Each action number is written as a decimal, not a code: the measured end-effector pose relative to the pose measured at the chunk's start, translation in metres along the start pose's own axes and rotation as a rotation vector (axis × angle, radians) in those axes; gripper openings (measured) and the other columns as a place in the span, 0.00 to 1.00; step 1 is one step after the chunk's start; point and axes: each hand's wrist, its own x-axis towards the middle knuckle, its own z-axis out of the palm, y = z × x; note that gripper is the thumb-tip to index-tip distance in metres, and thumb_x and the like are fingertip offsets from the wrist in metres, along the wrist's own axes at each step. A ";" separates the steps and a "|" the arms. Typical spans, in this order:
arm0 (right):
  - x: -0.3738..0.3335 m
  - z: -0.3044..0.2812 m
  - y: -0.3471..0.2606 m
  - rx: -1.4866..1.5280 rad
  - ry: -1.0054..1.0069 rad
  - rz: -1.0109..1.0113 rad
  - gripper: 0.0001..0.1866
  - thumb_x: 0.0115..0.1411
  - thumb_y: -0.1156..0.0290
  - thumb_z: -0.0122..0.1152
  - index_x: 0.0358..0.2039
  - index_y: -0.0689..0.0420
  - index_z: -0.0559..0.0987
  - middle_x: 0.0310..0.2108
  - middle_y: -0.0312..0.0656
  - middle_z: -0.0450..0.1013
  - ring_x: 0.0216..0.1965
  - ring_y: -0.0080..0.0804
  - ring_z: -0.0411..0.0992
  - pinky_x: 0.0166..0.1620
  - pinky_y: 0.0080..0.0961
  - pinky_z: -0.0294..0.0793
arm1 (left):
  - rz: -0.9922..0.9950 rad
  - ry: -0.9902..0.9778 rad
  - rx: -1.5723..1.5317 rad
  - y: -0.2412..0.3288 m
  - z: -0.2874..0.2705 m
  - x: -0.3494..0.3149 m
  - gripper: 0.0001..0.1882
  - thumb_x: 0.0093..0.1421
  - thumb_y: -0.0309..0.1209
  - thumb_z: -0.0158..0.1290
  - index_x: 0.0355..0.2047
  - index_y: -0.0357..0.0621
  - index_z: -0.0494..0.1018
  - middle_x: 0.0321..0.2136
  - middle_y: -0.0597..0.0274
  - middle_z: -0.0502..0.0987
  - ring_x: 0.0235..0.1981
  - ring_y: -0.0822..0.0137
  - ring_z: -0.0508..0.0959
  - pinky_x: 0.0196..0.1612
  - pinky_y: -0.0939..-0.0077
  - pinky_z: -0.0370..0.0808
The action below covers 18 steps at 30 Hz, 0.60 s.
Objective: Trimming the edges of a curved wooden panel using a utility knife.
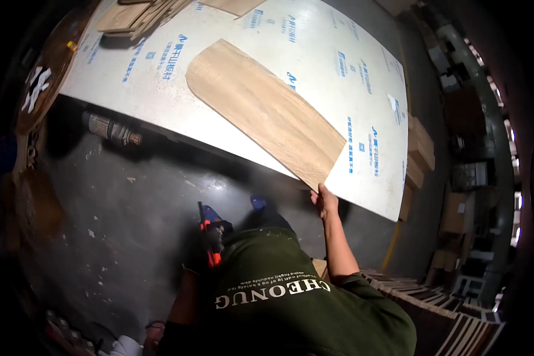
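Observation:
A long wood-grain board, rounded at its far left end and cut straight at its near right end, lies flat on a white sheet-topped table. My right hand grips the board's near corner, at the table's front edge, with the thumb on top. Low in front of my body, my left hand is dark, perhaps gloved, and partly in shadow. It is closed on an orange-and-black tool whose exact kind I cannot make out.
Thin wood-grain boards are piled at the table's far left, with another board beside them. A dark cylindrical object sits under the table edge. Stacked panels stand at the lower right; cartons lie beyond the table's right side.

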 end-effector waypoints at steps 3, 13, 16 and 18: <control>-0.013 0.003 0.011 0.052 -0.165 0.241 0.13 0.59 0.66 0.63 0.39 0.59 0.73 0.30 0.45 0.76 0.20 0.27 0.74 0.23 0.17 0.80 | -0.080 -0.126 -0.108 -0.013 -0.026 0.008 0.15 0.65 0.45 0.46 0.31 0.48 0.70 0.16 0.71 0.67 0.14 0.72 0.67 0.20 0.78 0.68; -0.065 0.089 0.055 -0.291 -0.991 0.644 0.13 0.56 0.76 0.62 0.43 0.60 0.75 0.31 0.37 0.74 0.23 0.22 0.71 0.23 0.13 0.71 | 0.418 0.104 -0.315 -0.076 0.038 -0.035 0.16 0.55 0.41 0.50 0.34 0.40 0.68 0.22 0.55 0.75 0.22 0.60 0.76 0.29 0.68 0.75; -0.050 0.093 0.069 -0.398 -1.004 0.478 0.18 0.55 0.77 0.60 0.48 0.56 0.74 0.36 0.35 0.73 0.26 0.16 0.68 0.24 0.12 0.68 | 0.535 0.173 -0.080 -0.112 0.064 -0.038 0.08 0.60 0.33 0.51 0.29 0.47 0.64 0.18 0.68 0.67 0.18 0.71 0.69 0.22 0.74 0.70; -0.053 0.109 0.067 -0.524 -1.073 0.412 0.17 0.57 0.74 0.60 0.48 0.56 0.75 0.36 0.33 0.73 0.28 0.16 0.67 0.28 0.14 0.67 | 0.495 0.259 -0.099 -0.134 0.079 -0.039 0.10 0.61 0.34 0.52 0.27 0.49 0.62 0.18 0.68 0.66 0.17 0.72 0.68 0.21 0.75 0.69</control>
